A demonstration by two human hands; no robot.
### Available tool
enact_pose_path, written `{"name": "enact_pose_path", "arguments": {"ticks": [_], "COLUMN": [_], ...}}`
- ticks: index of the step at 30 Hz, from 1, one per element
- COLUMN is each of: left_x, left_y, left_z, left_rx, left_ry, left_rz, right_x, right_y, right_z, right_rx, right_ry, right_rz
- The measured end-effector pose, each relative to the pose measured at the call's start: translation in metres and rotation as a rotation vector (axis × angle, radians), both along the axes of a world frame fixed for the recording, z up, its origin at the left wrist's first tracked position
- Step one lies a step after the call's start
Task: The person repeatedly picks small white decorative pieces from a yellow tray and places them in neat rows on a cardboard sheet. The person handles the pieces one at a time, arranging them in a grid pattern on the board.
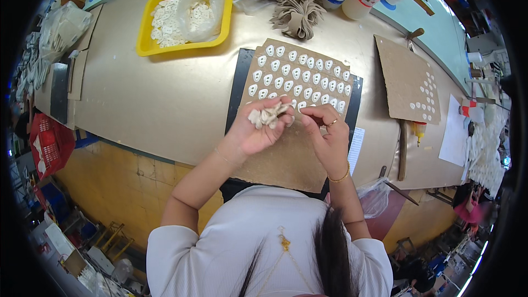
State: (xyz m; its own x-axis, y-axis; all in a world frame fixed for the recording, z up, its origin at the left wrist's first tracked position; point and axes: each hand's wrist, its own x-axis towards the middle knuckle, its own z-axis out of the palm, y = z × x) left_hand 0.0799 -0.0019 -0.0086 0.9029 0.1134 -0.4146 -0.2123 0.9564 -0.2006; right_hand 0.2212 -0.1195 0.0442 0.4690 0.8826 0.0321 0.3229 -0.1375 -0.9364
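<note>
Two hands at a brown board [280, 159] bearing rows of small white pieces [296, 73] on its far half.
The left hand [250, 135], palm up over the board's left side, has its grip loosely curled around a heap of loose pieces [268, 116]. Just beside it, the right hand [330, 137] has its grip pinched nearly together; whether a piece lies between the fingertips cannot be told. On the table [121, 93], a yellow tray [144, 49] stands beyond, to the left.
</note>
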Motion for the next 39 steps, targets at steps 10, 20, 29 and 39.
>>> {"name": "enact_pose_path", "arguments": {"ticks": [10, 20, 29, 39], "left_x": [-0.005, -0.02, -0.02, -0.026], "left_y": [-0.02, -0.031, -0.033, -0.036], "left_z": [-0.012, -0.003, 0.0, 0.005], "left_rx": [0.216, -0.001, 0.228, 0.43], "left_ry": [0.0, -0.046, 0.009, 0.149], "left_rz": [-0.026, -0.109, 0.02, -0.003], "right_x": [0.004, 0.005, 0.013, 0.031], "right_y": [-0.001, -0.003, -0.008, -0.024], "right_z": [0.008, -0.01, -0.021, -0.034], "right_rx": [-0.096, 0.044, 0.133, 0.04], "right_ry": [-0.085, -0.12, 0.319, 0.267], "right_rz": [0.119, 0.328, 0.138, 0.048]}}
